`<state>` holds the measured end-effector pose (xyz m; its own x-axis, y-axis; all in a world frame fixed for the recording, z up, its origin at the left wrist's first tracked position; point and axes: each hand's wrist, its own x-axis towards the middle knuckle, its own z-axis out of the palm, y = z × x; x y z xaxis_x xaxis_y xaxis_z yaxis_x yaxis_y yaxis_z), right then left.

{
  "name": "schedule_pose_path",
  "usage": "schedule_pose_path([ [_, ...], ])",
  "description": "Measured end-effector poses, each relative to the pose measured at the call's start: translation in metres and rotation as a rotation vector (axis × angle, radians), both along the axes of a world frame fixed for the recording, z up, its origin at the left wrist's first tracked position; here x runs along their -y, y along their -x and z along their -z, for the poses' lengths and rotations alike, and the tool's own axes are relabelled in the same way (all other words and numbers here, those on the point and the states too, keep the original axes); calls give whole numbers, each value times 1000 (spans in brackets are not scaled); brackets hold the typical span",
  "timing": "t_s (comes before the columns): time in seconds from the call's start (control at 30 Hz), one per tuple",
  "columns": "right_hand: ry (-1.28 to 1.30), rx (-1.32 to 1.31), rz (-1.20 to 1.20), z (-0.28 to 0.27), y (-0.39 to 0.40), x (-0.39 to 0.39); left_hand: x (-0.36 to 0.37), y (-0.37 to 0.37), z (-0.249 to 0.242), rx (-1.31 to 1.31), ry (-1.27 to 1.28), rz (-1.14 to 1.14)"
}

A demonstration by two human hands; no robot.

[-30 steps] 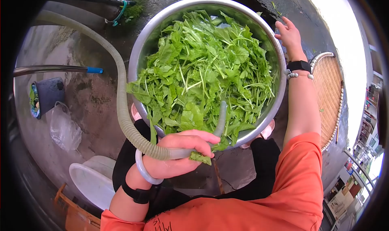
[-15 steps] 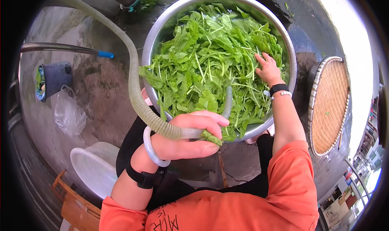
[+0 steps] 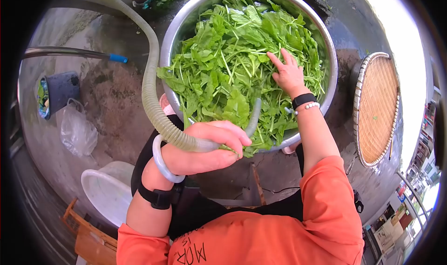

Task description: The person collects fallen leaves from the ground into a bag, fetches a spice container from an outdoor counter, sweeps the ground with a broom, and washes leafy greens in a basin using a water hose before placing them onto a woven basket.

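At the far middle: 1 wide metal basin [image 3: 166,46]. Inside, piled across most of the width: leafy greens [image 3: 223,65], some leaves draped over the left rim. From far left, curving past the basin's left side: 1 ribbed hose [image 3: 151,74], free end over the near part of the greens. Well apart on the right: 1 round woven tray [image 3: 377,109]. At near left: 1 white tub [image 3: 100,190]. Farther off on the left: 1 dark bucket [image 3: 65,90], with 1 clear plastic bag [image 3: 78,131] just beside. By the basin's near rim: left hand [image 3: 200,161], fingers clamped around the hose. Right of centre in the basin: right hand [image 3: 288,76], fingers spread apart, touching the greens.
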<state>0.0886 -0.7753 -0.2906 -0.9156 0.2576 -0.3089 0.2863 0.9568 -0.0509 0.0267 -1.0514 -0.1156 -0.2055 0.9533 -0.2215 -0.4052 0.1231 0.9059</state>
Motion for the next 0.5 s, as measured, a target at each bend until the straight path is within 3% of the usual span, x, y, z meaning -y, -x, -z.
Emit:
schedule_pose_path([
  [0.07, 157, 76, 182, -3, 1, -20, 0, 1, 1, 9, 2, 6],
  [0.17, 155, 9, 171, -20, -2, -27, -3, 1, 1, 14, -24, 17],
  [0.23, 84, -301, 152, -27, 2, -14, -5, 1, 0, 23, -37, 21],
  [0.37, 211, -533, 129, -50, 28, 38, -10, 1, 4, 8, -62, 17],
  [0.4, 380, -498, 110, -46, 32, 47, -10, 1, 4, 3, -51, 30],
  [0.47, 453, -161, 39, -22, 35, 47, -10, 1, 3, 0, -41, 41],
  [0.5, 452, -161, 36, -14, 30, 44, -10, 0, 3, 7, -33, 32],
])
